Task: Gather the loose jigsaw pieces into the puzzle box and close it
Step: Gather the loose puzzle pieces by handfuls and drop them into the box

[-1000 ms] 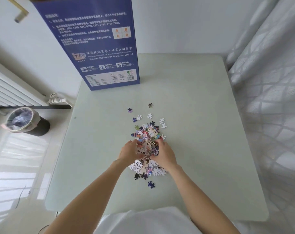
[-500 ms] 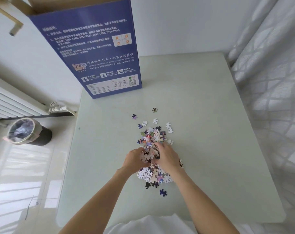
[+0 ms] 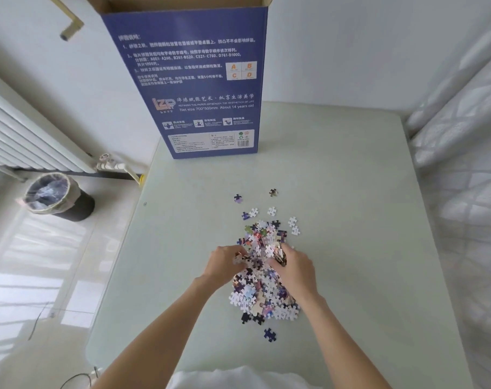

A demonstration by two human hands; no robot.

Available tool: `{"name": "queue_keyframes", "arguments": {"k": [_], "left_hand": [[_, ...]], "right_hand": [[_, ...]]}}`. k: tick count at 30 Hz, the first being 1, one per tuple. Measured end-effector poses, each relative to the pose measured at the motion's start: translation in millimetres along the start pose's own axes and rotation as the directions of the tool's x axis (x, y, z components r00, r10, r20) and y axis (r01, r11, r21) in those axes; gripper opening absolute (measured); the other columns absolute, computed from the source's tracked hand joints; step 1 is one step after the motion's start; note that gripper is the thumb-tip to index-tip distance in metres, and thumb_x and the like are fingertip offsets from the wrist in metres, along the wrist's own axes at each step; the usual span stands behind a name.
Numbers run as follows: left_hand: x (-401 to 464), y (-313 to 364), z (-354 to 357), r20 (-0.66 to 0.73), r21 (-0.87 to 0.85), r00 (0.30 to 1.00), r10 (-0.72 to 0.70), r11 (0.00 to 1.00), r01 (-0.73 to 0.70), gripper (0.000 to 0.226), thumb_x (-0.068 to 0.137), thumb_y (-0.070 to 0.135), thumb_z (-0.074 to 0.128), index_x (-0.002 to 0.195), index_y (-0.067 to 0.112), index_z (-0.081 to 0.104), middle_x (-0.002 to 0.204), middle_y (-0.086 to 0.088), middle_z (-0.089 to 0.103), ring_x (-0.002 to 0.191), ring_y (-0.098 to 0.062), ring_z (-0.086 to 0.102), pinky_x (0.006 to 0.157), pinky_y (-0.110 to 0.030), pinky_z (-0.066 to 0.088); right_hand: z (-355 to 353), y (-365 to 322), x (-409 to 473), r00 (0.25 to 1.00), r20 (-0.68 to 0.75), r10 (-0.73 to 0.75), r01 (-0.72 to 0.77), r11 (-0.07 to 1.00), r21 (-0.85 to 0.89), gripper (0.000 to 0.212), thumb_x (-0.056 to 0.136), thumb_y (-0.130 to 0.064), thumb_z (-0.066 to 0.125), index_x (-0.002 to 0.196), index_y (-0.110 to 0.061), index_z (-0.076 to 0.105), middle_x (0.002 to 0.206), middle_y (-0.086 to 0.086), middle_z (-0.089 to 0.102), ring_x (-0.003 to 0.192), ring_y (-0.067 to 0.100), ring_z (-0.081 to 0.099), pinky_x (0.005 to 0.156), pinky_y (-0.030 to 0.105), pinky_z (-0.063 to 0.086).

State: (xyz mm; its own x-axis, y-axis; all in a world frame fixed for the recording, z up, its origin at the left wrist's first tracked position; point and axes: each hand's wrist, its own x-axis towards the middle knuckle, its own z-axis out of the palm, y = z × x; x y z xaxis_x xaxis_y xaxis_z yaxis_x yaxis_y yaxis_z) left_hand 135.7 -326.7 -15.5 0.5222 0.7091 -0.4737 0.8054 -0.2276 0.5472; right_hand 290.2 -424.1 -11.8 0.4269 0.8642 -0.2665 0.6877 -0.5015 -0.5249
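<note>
A lined waste bin [image 3: 56, 196] stands on the floor below a white radiator [image 3: 28, 136].

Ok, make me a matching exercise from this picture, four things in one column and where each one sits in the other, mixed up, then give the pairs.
Things:
1. puzzle box
2. bin
3. pile of puzzle pieces
4. radiator

Places:
A. on the floor, left of the table
B. between the two hands
C. upright at the table's far edge, top open
D. along the left wall

Pairs: 1-C, 2-A, 3-B, 4-D
</note>
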Motion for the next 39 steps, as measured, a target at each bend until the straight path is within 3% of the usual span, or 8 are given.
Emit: {"name": "queue_keyframes", "arguments": {"k": [6, 10, 12, 16, 26, 29, 34, 39], "left_hand": [[-1.0, 8.3, -35.1, -0.135, -0.068, 0.986, 0.097, 0.992, -0.107, 0.021, 0.085, 0.023, 0.067, 0.105, 0.018, 0.067, 0.101, 0.004, 0.069, 0.084, -0.007, 0.06, 0.073, -0.013, 0.043], [-2.4, 29.9, -80.0, -0.252, -0.153, 0.946, 0.203, 0.957, -0.246, 0.014, 0.081, 0.026, 0.071, 0.095, 0.024, 0.068, 0.085, 0.013, 0.068, 0.076, -0.004, 0.061, 0.069, -0.019, 0.047], [-1.8, 45.0, -109.0, -0.318, -0.197, 0.912, 0.258, 0.923, -0.33, 0.012, 0.08, 0.026, 0.072, 0.091, 0.024, 0.068, 0.08, 0.015, 0.067, 0.07, -0.003, 0.063, 0.07, -0.024, 0.051], [2.0, 81.5, -189.6, -0.477, -0.255, 0.824, 0.306, 0.849, -0.463, 0.013, 0.078, 0.023, 0.073, 0.09, 0.023, 0.067, 0.079, 0.007, 0.069, 0.062, -0.006, 0.065, 0.068, -0.03, 0.052], [77.3, 129.4, -388.2, -0.808, -0.054, 0.5, 0.312, 0.806, -0.59, 0.014, 0.079, 0.028, 0.07, 0.093, 0.026, 0.071, 0.086, 0.005, 0.07, 0.076, -0.008, 0.063, 0.073, -0.022, 0.051], [99.2, 119.1, -405.2, -0.789, 0.058, 0.499, 0.357, 0.853, -0.519, 0.015, 0.08, 0.028, 0.07, 0.094, 0.024, 0.071, 0.084, 0.007, 0.068, 0.079, -0.008, 0.06, 0.074, -0.024, 0.048], [115.5, 100.6, -411.4, -0.616, 0.249, 0.677, 0.403, 0.915, -0.317, 0.018, 0.088, 0.03, 0.061, 0.098, 0.019, 0.071, 0.083, -0.003, 0.067, 0.081, -0.022, 0.059, 0.067, -0.026, 0.039], [109.6, 95.9, -409.2, -0.566, 0.26, 0.713, 0.415, 0.91, -0.323, 0.02, 0.089, 0.037, 0.056, 0.101, 0.028, 0.069, 0.094, 0.009, 0.068, 0.086, -0.009, 0.057, 0.078, -0.027, 0.046]], "right_hand": [[-29.8, -6.6, 2.1, 1.0, 0.017, 0.025, -0.027, 0.993, 0.116, 0.058, 0.087, -0.042, 0.058, 0.137, -0.016, 0.04, 0.056, -0.01, 0.047, 0.039, 0.002, 0.035, 0.042, 0.014, 0.032], [-81.2, -32.7, 9.5, 1.0, 0.009, 0.014, -0.017, 0.926, 0.378, 0.063, 0.082, -0.039, 0.066, 0.133, -0.009, 0.045, 0.091, 0.009, 0.064, 0.071, 0.033, 0.064, 0.073, 0.038, 0.055], [-112.6, -51.6, 19.2, 0.999, -0.005, -0.04, 0.037, 0.884, 0.465, 0.052, 0.078, -0.037, 0.07, 0.121, -0.014, 0.052, 0.096, 0.004, 0.065, 0.085, 0.026, 0.063, 0.076, 0.043, 0.055], [-180.3, -110.9, 49.5, 0.98, -0.07, -0.187, 0.19, 0.768, 0.611, 0.022, 0.077, -0.021, 0.074, 0.092, -0.023, 0.057, 0.088, -0.001, 0.068, 0.08, 0.014, 0.065, 0.049, 0.022, 0.05], [-275.2, -249.8, 176.6, 0.892, -0.346, -0.29, 0.451, 0.618, 0.644, 0.024, 0.08, -0.015, 0.072, 0.099, -0.016, 0.057, 0.092, 0.007, 0.069, 0.073, 0.015, 0.067, 0.049, 0.024, 0.05], [-277.4, -265.5, 210.2, 0.867, -0.413, -0.279, 0.487, 0.648, 0.585, 0.023, 0.079, -0.017, 0.073, 0.096, -0.014, 0.057, 0.091, 0.008, 0.069, 0.076, 0.019, 0.067, 0.053, 0.029, 0.053], [-274.4, -285.2, 243.6, 0.733, -0.53, -0.426, 0.58, 0.799, 0.16, 0.025, 0.077, -0.037, 0.07, 0.095, -0.025, 0.055, 0.083, -0.001, 0.069, 0.075, 0.021, 0.063, 0.07, 0.037, 0.05], [-271.7, -304.0, 249.9, 0.654, -0.24, -0.717, 0.592, 0.683, -0.428, 0.033, 0.083, -0.041, 0.063, 0.111, -0.024, 0.056, 0.091, 0.003, 0.067, 0.081, 0.028, 0.06, 0.065, 0.034, 0.044]]}}
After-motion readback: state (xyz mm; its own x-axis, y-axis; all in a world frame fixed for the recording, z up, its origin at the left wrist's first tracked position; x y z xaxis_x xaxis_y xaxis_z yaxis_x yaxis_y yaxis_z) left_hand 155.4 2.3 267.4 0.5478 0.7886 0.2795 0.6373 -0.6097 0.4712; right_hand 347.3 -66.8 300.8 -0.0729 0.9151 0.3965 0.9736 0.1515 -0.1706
